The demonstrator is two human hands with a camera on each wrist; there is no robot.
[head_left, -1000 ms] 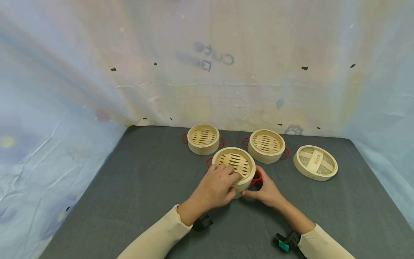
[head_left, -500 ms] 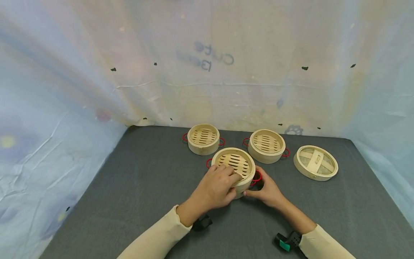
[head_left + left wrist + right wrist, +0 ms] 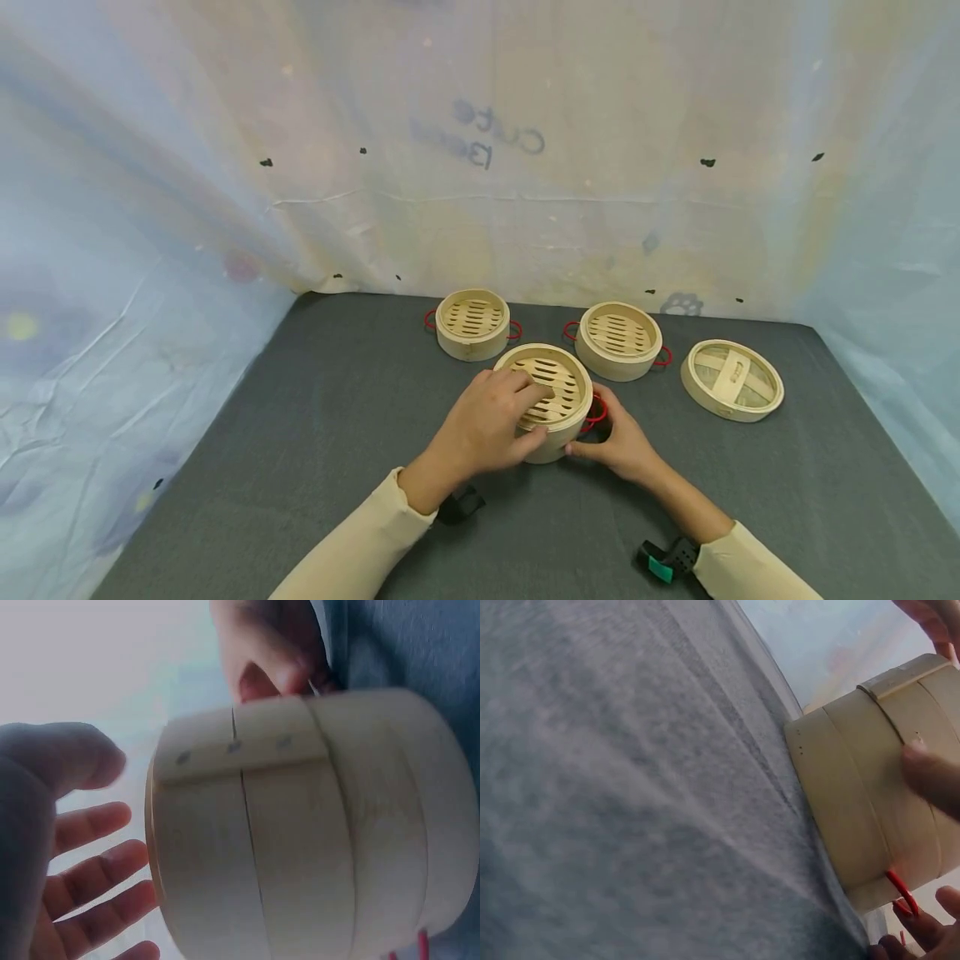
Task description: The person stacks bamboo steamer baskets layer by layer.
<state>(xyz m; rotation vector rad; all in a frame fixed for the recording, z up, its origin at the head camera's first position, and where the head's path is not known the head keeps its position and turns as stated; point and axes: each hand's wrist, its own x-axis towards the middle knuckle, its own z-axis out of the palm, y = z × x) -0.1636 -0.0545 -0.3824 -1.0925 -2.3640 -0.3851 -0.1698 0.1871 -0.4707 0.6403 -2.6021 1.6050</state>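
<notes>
In the head view, two bamboo steamer baskets (image 3: 546, 448) stand stacked on the dark tabletop, slatted floor showing on top. My right hand (image 3: 624, 446) holds the stack's right side by the red handles, thumb (image 3: 934, 780) against the wall in the right wrist view. My left hand (image 3: 480, 425) hovers over the near left rim, partly covering it. In the left wrist view its thumb and fingers (image 3: 105, 915) are spread apart, with a gap between thumb and bamboo wall (image 3: 292, 847). The left-side handle is hidden behind this hand.
Behind the stack stand two single steamer baskets with red handles, one at the left (image 3: 471, 343) and one at the right (image 3: 617, 365). A round bamboo lid (image 3: 729, 382) lies farther right. A pale printed curtain (image 3: 480, 225) borders the table's back and sides.
My left hand has loosened from the upper basket's rim and shifted slightly left and up, its fingers spreading. My right hand and the steamer stack stay in place.
</notes>
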